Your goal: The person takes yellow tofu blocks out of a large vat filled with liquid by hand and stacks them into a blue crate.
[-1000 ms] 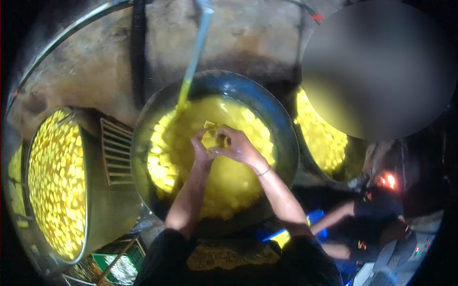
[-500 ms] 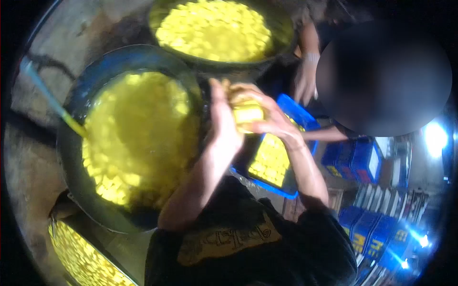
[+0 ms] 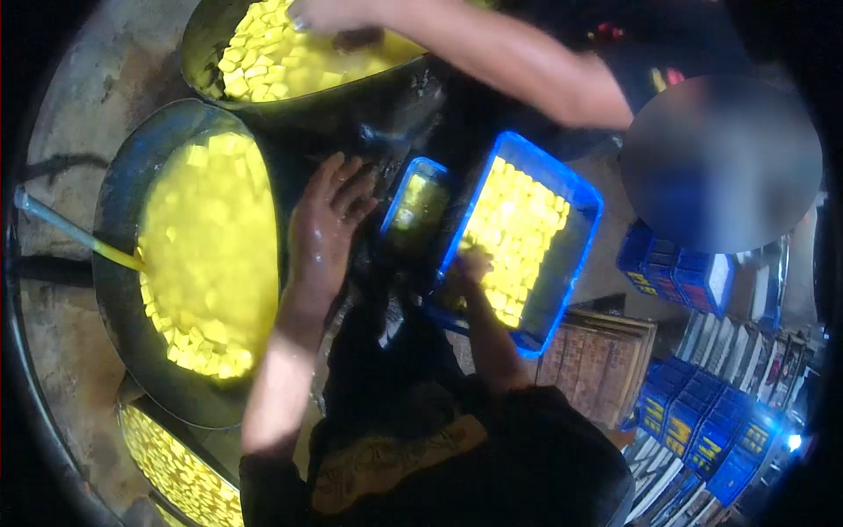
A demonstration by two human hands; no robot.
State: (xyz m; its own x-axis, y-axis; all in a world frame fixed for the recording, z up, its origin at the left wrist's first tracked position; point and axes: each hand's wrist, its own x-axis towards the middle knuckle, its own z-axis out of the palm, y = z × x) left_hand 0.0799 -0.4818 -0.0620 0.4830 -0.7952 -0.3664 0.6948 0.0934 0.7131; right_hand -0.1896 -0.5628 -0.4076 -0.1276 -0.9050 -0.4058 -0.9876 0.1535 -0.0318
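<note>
My left hand [image 3: 323, 230] is raised beside the large wok, its fingers apart and nothing in it. My right hand [image 3: 472, 266] is down at the near left part of a blue crate [image 3: 577, 263], over rows of yellow blocks [image 3: 514, 224] that look like tofu. Its fingers are blurred, so whether it grips a block is unclear. Left of my left hand, the wok [image 3: 123, 228] holds yellow liquid with many similar blocks [image 3: 211, 334]. A small blue container [image 3: 428, 164] with murky yellow liquid stands between my left hand and the crate.
A co-worker's arm [image 3: 527, 70] reaches across to a second wok [image 3: 202, 57] at the back. A long handle [image 3: 75, 230] leans out of the near wok. More yellow pieces [image 3: 180, 465] fill a tray at lower left. Stacked blue crates [image 3: 694, 422] and wooden boards [image 3: 597, 360] are at right.
My hands have parted from around some yellow blocks. The right has gone down into the blue crate; the left is now empty. The co-worker's arm has swung over the back wok.
</note>
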